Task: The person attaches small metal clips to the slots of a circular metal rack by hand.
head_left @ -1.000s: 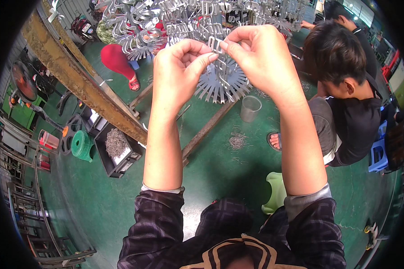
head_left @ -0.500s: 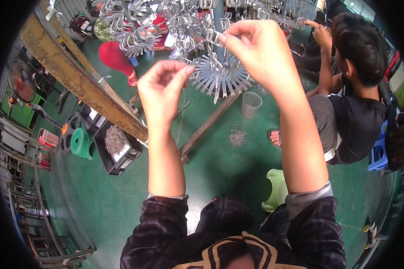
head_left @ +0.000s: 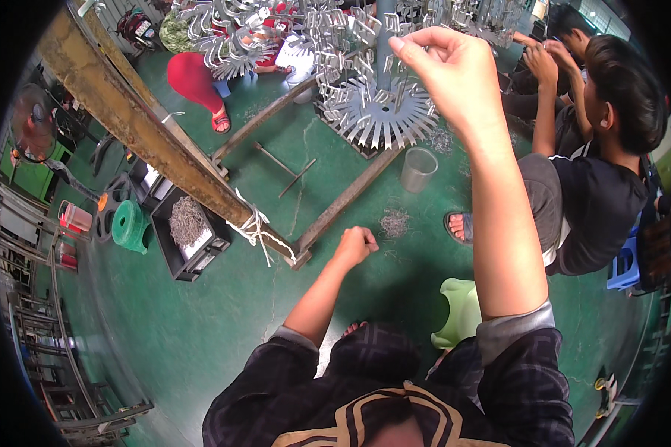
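Observation:
My right hand (head_left: pixel 455 74) is raised at the rack, thumb and forefinger drawn together close to the bent metal pieces; whatever they pinch is too small to make out. Bent, hook-like silver pieces (head_left: pixel 339 56) hang in tiers around a grey upright post (head_left: pixel 385 45). Under them sits a round metal disc with a slotted rim (head_left: pixel 406 123). Lower down, my left hand (head_left: pixel 356 246) is curled with its fingertips pressed together, held over the floor. It appears beside a loose pile of thin wire bits (head_left: pixel 395 223), and its contents cannot be seen.
A rusty beam (head_left: pixel 156 141) slants across the left, with white string (head_left: pixel 253 223) tied round its lower end. A black crate (head_left: pixel 190 235) holds wire pieces. Nearby stand a clear cup (head_left: pixel 419 170), a green stool (head_left: pixel 455 313) and a seated co-worker (head_left: pixel 596 186) on the right.
My left hand has dropped from beside the hanging pieces to low over the floor. My right hand stays raised, a little further right, and the view has shifted slightly.

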A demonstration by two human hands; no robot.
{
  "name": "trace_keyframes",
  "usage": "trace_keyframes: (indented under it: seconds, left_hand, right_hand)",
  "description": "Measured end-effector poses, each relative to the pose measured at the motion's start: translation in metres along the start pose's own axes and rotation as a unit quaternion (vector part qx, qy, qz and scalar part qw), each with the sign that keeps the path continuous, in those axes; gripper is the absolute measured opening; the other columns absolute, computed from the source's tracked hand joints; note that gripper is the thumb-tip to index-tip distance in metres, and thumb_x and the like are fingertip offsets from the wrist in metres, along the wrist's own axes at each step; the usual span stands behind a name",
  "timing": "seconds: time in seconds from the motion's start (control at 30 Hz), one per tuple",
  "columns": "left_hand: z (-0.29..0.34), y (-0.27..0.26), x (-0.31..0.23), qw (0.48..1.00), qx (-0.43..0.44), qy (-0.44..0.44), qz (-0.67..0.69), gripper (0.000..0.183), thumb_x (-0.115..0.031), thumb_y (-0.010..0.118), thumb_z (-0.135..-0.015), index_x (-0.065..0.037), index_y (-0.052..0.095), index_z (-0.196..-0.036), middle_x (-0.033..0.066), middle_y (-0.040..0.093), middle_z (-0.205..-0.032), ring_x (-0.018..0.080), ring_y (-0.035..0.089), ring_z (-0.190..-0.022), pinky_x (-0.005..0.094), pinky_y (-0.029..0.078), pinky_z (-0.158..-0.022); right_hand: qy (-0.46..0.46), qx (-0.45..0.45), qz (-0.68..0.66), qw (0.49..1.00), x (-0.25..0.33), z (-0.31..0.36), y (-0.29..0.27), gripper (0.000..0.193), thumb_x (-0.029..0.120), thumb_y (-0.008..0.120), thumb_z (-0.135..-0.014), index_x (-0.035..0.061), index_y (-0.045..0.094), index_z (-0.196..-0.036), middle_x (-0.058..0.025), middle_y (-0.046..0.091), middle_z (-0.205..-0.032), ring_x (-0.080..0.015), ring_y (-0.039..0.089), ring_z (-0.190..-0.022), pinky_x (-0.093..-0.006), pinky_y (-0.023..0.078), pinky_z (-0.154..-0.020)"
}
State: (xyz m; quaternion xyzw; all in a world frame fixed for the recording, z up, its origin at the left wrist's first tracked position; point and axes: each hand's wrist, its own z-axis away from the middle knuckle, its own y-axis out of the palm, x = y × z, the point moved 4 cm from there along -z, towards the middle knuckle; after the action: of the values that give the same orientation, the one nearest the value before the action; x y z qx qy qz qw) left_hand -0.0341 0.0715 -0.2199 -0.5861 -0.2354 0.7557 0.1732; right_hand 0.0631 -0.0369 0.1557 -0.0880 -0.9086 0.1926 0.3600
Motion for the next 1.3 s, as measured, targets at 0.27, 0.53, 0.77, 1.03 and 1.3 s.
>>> trace_keyframes:
  seconds: [0.27,0.53,0.77,1.03,1.3]
  left_hand:
    - [-0.022,0.067,0.056,0.998,-0.007,-0.042,-0.048,0.008,0.002,0.064,-0.066,-0.006,0.065,-0.069,0.0134,0.066,-0.074,0.0288,0.065,-0.075,0.0375,0.051,-0.069]
    - [-0.038,0.068,0.067,0.995,-0.006,-0.047,-0.085,0.010,-0.002,0.069,-0.066,-0.004,0.065,-0.074,0.0124,0.066,-0.075,0.0252,0.065,-0.073,0.0351,0.050,-0.068]
    - [-0.039,0.050,0.019,0.992,-0.101,0.023,0.075,0.006,-0.006,0.067,-0.075,-0.003,0.066,-0.079,0.0088,0.065,-0.069,0.0174,0.062,-0.064,0.0296,0.049,-0.060]
    - [0.016,-0.027,-0.133,0.952,-0.061,0.118,0.275,0.009,-0.004,0.068,-0.078,0.001,0.064,-0.084,0.0040,0.064,-0.070,0.0073,0.058,-0.060,0.0201,0.046,-0.053]
    - [0.035,-0.078,-0.135,0.886,0.033,0.121,0.446,0.011,0.001,0.065,-0.078,-0.001,0.060,-0.087,0.0048,0.064,-0.074,0.0093,0.059,-0.060,0.0213,0.047,-0.054]
  right_hand:
    - [0.389,0.023,-0.635,0.667,-0.047,0.055,0.004,0.042,0.035,0.052,-0.089,-0.0060,0.057,-0.098,0.0043,0.029,-0.051,-0.0065,0.029,-0.042,-0.0187,0.019,-0.035]
    - [0.521,-0.078,-0.732,0.432,-0.101,0.138,0.019,0.054,0.039,0.037,-0.092,-0.0119,0.049,-0.107,-0.0090,0.044,-0.073,-0.0177,0.042,-0.068,-0.0265,0.036,-0.055]
    - [0.513,-0.054,-0.737,0.438,-0.159,0.190,0.022,0.056,0.043,0.035,-0.092,-0.0085,0.052,-0.107,-0.0092,0.045,-0.077,-0.0184,0.043,-0.069,-0.0267,0.035,-0.057]
    - [0.478,-0.089,-0.678,0.552,-0.145,0.189,0.046,0.059,0.051,0.037,-0.089,-0.0032,0.053,-0.109,-0.0075,0.049,-0.077,-0.0194,0.046,-0.072,-0.0292,0.038,-0.065]
    - [0.338,-0.007,-0.682,0.649,-0.082,0.162,0.063,0.043,0.033,0.040,-0.090,-0.0039,0.051,-0.110,-0.0087,0.053,-0.088,-0.0197,0.050,-0.080,-0.0297,0.040,-0.073]
